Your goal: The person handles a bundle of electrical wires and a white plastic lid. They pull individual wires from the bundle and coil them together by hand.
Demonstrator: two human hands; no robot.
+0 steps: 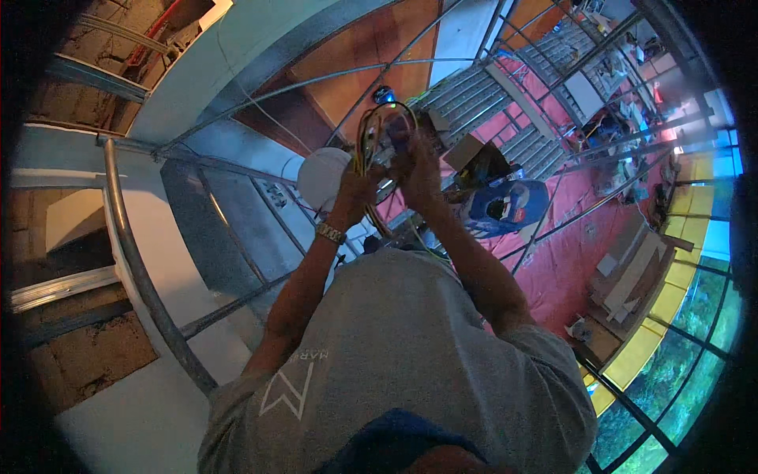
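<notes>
In front of my chest, both hands are raised close together at a bundle of thin electrical wires (362, 142), some yellowish and some dark. My left hand (359, 192), with a watch on its wrist, is closed around the lower part of the bundle. My right hand (420, 175) is closed just beside it, its fingers bent around a dark thing too dim to name. A dark wire loop (410, 108) arches above both hands, and more strands hang below them toward my shirt. Shadow hides the fingertips.
A metal scaffold rail (130, 229) curves along my left. Below stand a white round bucket lid (320, 178), an opened cardboard box (464, 152) and a blue bag (513, 204). Ridged metal planks (466, 99) lie beyond. Red sheeting (553, 288) covers the floor; boards (632, 272) lie right.
</notes>
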